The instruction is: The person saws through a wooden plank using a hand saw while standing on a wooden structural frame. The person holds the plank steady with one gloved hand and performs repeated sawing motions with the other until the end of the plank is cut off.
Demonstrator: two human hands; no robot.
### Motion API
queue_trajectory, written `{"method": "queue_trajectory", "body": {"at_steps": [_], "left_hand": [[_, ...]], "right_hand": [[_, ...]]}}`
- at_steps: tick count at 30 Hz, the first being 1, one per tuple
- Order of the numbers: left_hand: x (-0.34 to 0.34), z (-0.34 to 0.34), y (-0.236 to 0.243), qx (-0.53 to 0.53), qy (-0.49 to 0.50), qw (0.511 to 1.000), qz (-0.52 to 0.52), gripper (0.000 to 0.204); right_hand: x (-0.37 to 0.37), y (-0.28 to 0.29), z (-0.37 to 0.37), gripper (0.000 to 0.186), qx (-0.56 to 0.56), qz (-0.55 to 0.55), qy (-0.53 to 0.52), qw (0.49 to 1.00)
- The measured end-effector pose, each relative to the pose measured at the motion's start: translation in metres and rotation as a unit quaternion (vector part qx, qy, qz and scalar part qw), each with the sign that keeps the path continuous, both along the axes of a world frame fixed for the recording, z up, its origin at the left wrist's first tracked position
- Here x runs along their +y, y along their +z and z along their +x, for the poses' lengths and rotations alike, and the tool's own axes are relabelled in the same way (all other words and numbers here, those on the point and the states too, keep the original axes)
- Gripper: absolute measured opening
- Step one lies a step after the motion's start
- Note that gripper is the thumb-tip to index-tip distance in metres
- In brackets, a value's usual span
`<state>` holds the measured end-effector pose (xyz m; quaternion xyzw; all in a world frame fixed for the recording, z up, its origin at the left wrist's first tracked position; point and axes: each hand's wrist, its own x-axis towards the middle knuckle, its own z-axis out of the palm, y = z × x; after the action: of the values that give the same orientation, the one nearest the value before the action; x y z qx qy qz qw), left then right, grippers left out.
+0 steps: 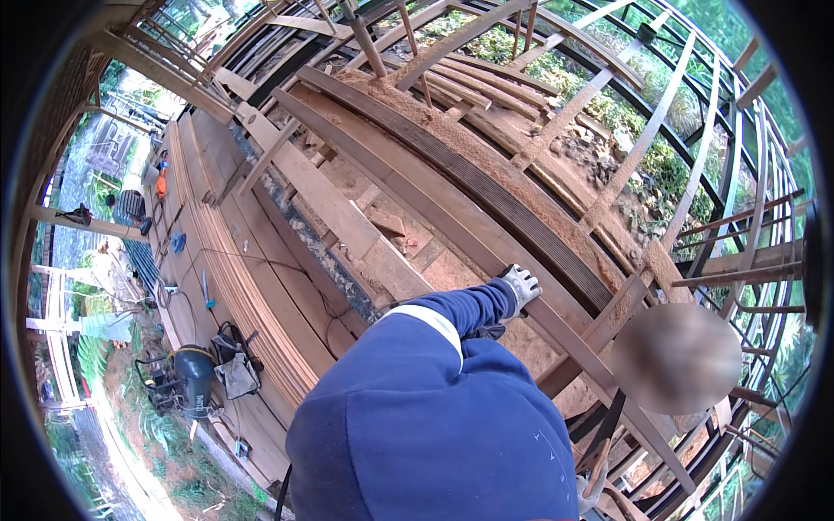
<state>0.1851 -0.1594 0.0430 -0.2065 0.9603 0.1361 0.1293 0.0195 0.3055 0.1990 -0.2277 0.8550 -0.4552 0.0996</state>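
Note:
My left arm, in a dark blue sleeve with a white band, reaches up from the lower edge. My left hand (521, 286), in a grey-white glove, lies on a long brown wooden beam (473, 246), fingers bent over its edge. A dark patch below the cuff is too shadowed to make out. Beside the beam, on its far side, runs a dark grooved board (521, 227) strewn with sawdust. I cannot make out my right hand; a pale shape (592, 493) at the sleeve's lower right is too unclear to name.
A co-worker (678, 360) is close by at the right, and another person (130, 208) bends at the far left. Long stacked boards (230, 278) lie on the left, beside a dark green canister-shaped machine (193, 372). Sawdust-covered crossbars (569, 117) span the right.

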Motion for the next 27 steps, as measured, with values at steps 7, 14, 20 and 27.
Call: {"method": "queue_trajectory", "body": {"at_steps": [7,14,20,27], "left_hand": [[0.000,-0.029,0.021,-0.062,-0.010,0.997,0.049,0.082],[0.070,-0.079,0.021,0.085,-0.095,0.989,0.074,0.092],[0.143,-0.144,0.004,0.175,-0.105,0.972,0.119,0.066],[0.195,-0.229,0.001,0.099,0.050,0.984,0.142,0.050]], "right_hand": [[0.019,0.019,0.012,0.063,-0.066,-0.043,-0.011,0.997],[-0.018,0.048,0.039,0.064,-0.157,-0.049,-0.132,0.978],[-0.001,0.014,0.073,0.068,-0.135,-0.098,-0.135,0.977],[0.003,-0.003,0.074,0.067,-0.102,-0.126,-0.136,0.977]]}}
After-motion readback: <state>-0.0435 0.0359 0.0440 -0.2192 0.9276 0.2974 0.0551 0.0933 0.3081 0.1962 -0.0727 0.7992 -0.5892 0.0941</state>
